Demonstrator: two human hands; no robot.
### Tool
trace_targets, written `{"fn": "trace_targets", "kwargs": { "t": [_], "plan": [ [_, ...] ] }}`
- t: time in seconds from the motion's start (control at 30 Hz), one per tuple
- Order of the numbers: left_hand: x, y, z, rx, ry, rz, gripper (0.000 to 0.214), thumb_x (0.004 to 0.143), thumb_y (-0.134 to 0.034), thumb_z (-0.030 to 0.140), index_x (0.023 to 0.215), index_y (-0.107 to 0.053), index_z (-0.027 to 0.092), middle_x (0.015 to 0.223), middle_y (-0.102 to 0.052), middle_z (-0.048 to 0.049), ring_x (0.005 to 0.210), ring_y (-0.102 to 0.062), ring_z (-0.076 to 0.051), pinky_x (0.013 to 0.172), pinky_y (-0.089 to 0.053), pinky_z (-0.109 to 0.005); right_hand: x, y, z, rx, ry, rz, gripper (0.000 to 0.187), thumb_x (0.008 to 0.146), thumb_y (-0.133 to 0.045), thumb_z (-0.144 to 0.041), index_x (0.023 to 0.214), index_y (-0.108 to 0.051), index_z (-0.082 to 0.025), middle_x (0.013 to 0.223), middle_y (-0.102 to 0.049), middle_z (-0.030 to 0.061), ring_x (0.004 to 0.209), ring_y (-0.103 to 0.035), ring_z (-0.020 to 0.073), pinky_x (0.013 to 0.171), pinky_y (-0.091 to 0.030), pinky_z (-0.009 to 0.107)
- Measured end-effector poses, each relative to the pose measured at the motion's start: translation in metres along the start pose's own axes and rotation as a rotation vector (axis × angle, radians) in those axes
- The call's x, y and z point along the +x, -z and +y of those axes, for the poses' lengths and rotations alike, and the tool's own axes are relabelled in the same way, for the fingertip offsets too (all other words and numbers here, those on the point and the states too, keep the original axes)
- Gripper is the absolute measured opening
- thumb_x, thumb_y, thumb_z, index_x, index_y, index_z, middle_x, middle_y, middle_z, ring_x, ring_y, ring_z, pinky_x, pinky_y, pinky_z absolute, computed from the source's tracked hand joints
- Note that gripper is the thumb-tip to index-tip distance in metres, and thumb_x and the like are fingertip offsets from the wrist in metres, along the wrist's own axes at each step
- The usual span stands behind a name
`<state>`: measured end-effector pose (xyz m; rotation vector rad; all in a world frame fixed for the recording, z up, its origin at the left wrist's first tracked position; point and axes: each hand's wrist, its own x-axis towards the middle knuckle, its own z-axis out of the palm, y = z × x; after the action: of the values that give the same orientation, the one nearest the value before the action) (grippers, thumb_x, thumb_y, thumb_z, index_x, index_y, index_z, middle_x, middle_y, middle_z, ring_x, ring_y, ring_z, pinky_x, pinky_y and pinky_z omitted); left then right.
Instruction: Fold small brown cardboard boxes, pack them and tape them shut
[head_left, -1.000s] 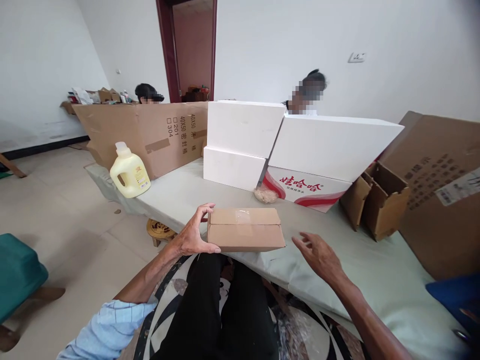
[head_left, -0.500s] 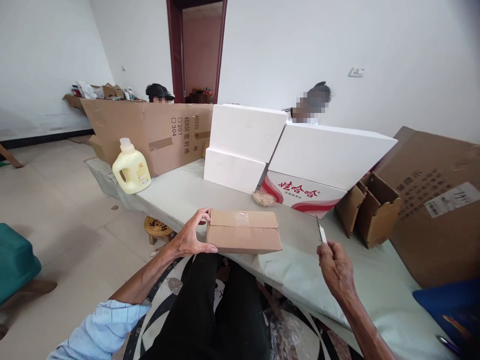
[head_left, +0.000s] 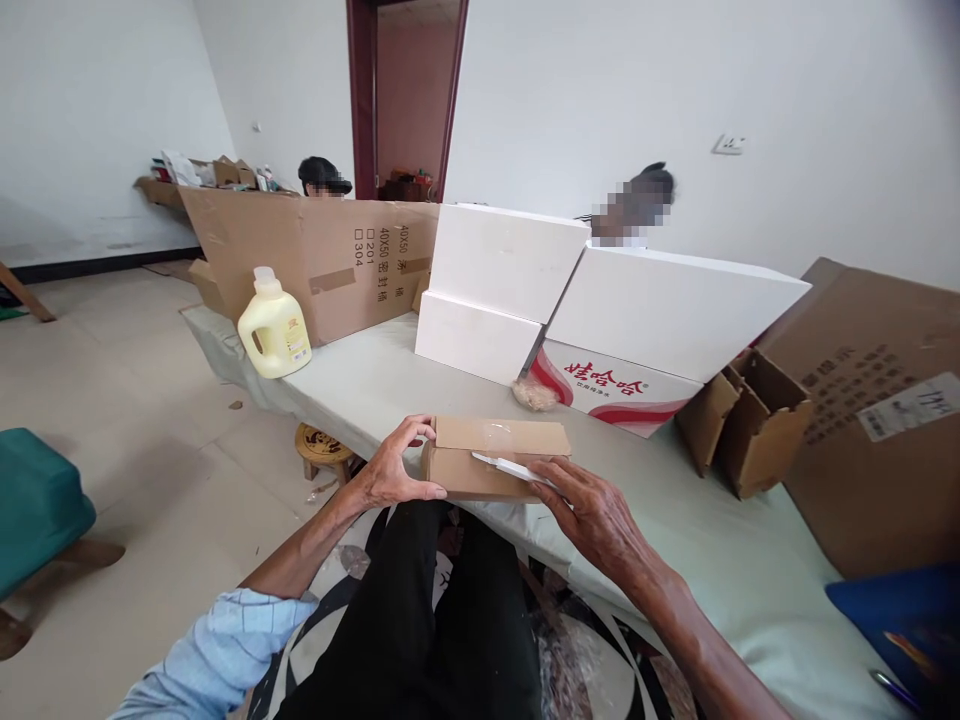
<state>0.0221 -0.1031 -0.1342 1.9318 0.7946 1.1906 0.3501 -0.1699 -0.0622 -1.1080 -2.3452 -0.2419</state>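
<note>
A small brown cardboard box lies at the near edge of the table, a strip of clear tape across its lid seam. My left hand grips its left end, fingers at the far corner and thumb along the near side. In my right hand is a white utility knife, its blade pointing left over the box near the seam. Whether the blade touches the cardboard I cannot tell. Beyond the box sits a small beige bundle.
White boxes and a red-and-white printed carton form a barrier across the table. A yellow jug stands left by a large carton. Opened cardboard leans right. Two people are partly visible behind.
My right hand has swung left with the utility knife, from beside the box to over it. My left hand keeps its grip on the box. The view has shifted slightly.
</note>
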Motion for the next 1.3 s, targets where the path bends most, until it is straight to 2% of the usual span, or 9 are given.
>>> {"fn": "trace_targets", "kwargs": {
  "t": [0.13,0.27,0.5,0.8,0.97,1.1,1.3],
  "plan": [
    [-0.002,-0.001,0.001,-0.014,-0.009,-0.001,0.068,0.068,-0.097,0.042,0.124,-0.062,0.025,0.159,-0.052,-0.0161,0.148,-0.054,-0.035,0.118,-0.05,-0.049,0.003,0.004,-0.003,0.004,-0.048,-0.067,0.039,0.119,-0.038,-0.039,0.126,-0.073,-0.024,0.115,-0.079,0.01,0.094,-0.077,0.0216,0.074,-0.057,0.03],
    [-0.004,-0.001,0.0,-0.008,-0.01,0.004,0.069,0.07,-0.096,0.043,0.13,-0.066,0.025,0.162,-0.05,-0.0159,0.148,-0.053,-0.036,0.116,-0.053,-0.05,0.01,0.01,-0.009,-0.044,-0.051,-0.125,0.045,0.12,-0.034,-0.042,0.123,-0.074,-0.022,0.106,-0.078,0.01,0.088,-0.075,0.0208,0.071,-0.053,0.03],
    [-0.004,0.0,-0.003,0.012,-0.015,0.005,0.074,0.07,-0.097,0.045,0.135,-0.067,0.025,0.163,-0.05,-0.0165,0.149,-0.053,-0.038,0.115,-0.054,-0.052,0.029,0.014,-0.021,-0.197,-0.001,-0.156,0.051,0.121,-0.029,-0.043,0.113,-0.075,-0.021,0.089,-0.072,0.0062,0.076,-0.068,0.0182,0.062,-0.035,0.03],
    [-0.004,-0.001,-0.004,0.019,-0.015,0.008,0.074,0.067,-0.098,0.04,0.133,-0.068,0.026,0.161,-0.05,-0.0157,0.149,-0.052,-0.038,0.115,-0.055,-0.052,0.04,0.031,-0.031,-0.393,0.011,-0.185,0.051,0.119,-0.031,-0.038,0.098,-0.074,-0.022,0.083,-0.067,0.0055,0.072,-0.062,0.0165,0.056,-0.016,0.035],
    [-0.004,0.0,-0.001,0.023,-0.004,0.005,0.072,0.067,-0.098,0.039,0.132,-0.068,0.026,0.16,-0.051,-0.0153,0.149,-0.052,-0.038,0.114,-0.055,-0.052,0.051,0.035,-0.042,-0.443,-0.031,-0.277,0.039,0.115,-0.04,-0.03,0.097,-0.073,-0.023,0.085,-0.068,0.0062,0.073,-0.063,0.0168,0.056,-0.014,0.035],
    [-0.004,0.002,-0.001,0.041,-0.01,0.014,0.072,0.067,-0.098,0.039,0.131,-0.069,0.026,0.159,-0.053,-0.0148,0.148,-0.053,-0.037,0.112,-0.057,-0.051,0.061,0.046,-0.047,-0.47,-0.074,-0.377,0.035,0.113,-0.044,-0.027,0.094,-0.073,-0.023,0.09,-0.071,0.0074,0.07,-0.063,0.0172,0.056,-0.016,0.035],
    [-0.005,0.005,-0.001,0.084,-0.006,0.0,0.07,0.067,-0.097,0.04,0.13,-0.068,0.026,0.16,-0.052,-0.0157,0.149,-0.053,-0.038,0.113,-0.056,-0.051,0.061,0.06,-0.052,-0.534,-0.11,-0.469,0.027,0.107,-0.049,-0.015,0.097,-0.073,-0.022,0.099,-0.074,0.009,0.066,-0.061,0.0158,0.058,-0.018,0.034]
  ]
}}
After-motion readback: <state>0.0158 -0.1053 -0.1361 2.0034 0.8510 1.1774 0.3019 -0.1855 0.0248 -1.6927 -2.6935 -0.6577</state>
